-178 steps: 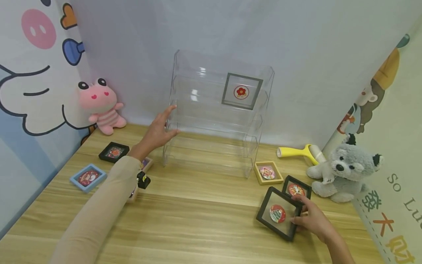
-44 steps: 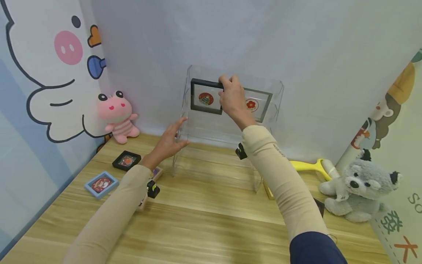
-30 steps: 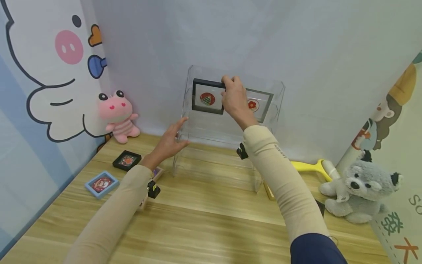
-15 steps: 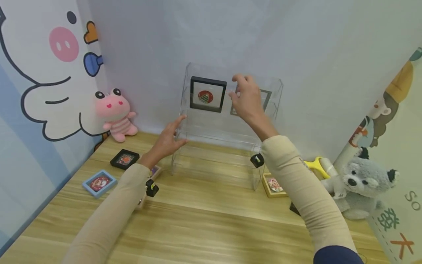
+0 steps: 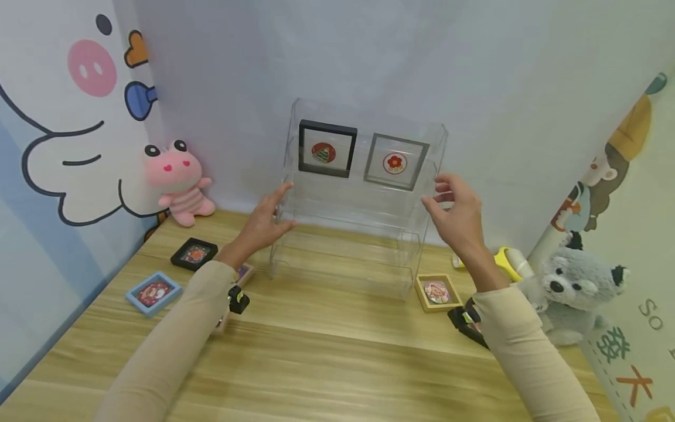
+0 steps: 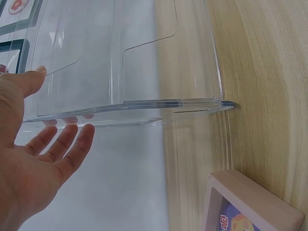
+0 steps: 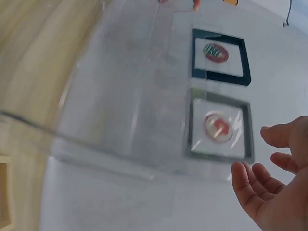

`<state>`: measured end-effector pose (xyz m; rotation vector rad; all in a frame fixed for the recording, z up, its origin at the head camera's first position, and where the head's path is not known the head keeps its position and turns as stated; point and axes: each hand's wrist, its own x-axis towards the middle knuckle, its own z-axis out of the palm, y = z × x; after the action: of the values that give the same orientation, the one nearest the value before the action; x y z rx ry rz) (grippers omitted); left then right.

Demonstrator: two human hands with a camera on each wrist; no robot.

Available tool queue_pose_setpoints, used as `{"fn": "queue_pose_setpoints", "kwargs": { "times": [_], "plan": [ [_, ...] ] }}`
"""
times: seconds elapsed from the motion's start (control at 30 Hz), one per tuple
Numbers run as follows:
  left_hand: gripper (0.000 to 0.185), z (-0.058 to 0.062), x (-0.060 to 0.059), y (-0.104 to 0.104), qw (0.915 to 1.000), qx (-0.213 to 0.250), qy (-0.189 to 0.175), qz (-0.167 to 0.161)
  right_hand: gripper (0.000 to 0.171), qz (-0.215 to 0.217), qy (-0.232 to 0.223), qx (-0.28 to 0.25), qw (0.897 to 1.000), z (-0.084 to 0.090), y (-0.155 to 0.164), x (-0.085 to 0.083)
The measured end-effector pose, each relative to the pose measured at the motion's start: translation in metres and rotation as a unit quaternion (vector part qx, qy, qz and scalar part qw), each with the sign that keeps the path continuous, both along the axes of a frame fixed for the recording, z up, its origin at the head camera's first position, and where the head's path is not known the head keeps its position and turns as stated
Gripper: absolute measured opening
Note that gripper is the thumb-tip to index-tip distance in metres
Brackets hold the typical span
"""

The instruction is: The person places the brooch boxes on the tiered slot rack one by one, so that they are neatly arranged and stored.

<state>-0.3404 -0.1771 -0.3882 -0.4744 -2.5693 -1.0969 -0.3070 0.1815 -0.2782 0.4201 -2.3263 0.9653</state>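
Observation:
A clear acrylic tiered stand (image 5: 343,199) rises at the back of the table. On its top tier, at the left, leans a black display frame (image 5: 324,153) with a Christmas-tree badge. To the right of that leans a grey frame (image 5: 395,163) holding a red flower badge. My left hand (image 5: 259,224) is at the stand's left side panel, the thumb in front and the fingers, nearly straight, behind the edge in the left wrist view. Just off the stand's right side is my right hand (image 5: 457,214), holding nothing, its thumb and fingers apart.
On the table's left lie a blue frame (image 5: 153,294), a black frame (image 5: 194,254) and a pale pink frame (image 6: 255,202). To the right are a yellow frame (image 5: 437,292), a black frame (image 5: 464,323), a yellow-handled roller (image 5: 506,264) and a grey plush dog (image 5: 564,293). A pink plush (image 5: 178,181) sits back left.
My right hand picked up the black tree-badge frame from the right, set it on the top tier, let go and withdrew rightward and down. My left hand stayed at the stand.

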Motion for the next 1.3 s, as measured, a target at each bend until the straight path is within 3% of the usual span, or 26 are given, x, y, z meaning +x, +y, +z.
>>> {"fn": "queue_pose_setpoints", "kwargs": {
  "times": [0.27, 0.43, 0.57, 0.8, 1.0, 1.1, 1.3],
  "plan": [
    [0.083, 0.002, 0.002, -0.001, 0.9999, 0.0, -0.012, 0.0, 0.046, -0.023, -0.113, 0.002, 0.993, -0.045, 0.055, 0.017],
    [0.082, 0.004, 0.003, -0.001, 0.9999, 0.001, -0.014, 0.0, 0.061, -0.015, -0.213, 0.036, 0.976, -0.075, 0.079, 0.022],
    [0.082, 0.004, 0.002, -0.001, 0.9999, 0.001, -0.013, 0.002, 0.067, -0.007, -0.262, 0.057, 0.963, -0.098, 0.089, 0.024],
    [0.082, 0.003, 0.002, 0.001, 0.9998, 0.002, -0.017, 0.003, 0.07, -0.008, -0.261, 0.093, 0.961, -0.134, 0.095, 0.028],
    [0.082, 0.003, 0.002, 0.0, 0.9999, -0.001, -0.014, 0.003, 0.069, -0.017, -0.246, 0.143, 0.958, -0.149, 0.097, 0.026],
    [0.083, 0.002, 0.002, -0.001, 0.9999, -0.001, -0.013, 0.002, 0.071, -0.023, -0.254, 0.179, 0.95, -0.152, 0.096, 0.024],
    [0.082, 0.002, 0.002, 0.0, 0.9999, -0.005, -0.012, 0.003, 0.085, -0.056, -0.298, 0.248, 0.92, -0.155, 0.092, 0.023]
  ]
}}
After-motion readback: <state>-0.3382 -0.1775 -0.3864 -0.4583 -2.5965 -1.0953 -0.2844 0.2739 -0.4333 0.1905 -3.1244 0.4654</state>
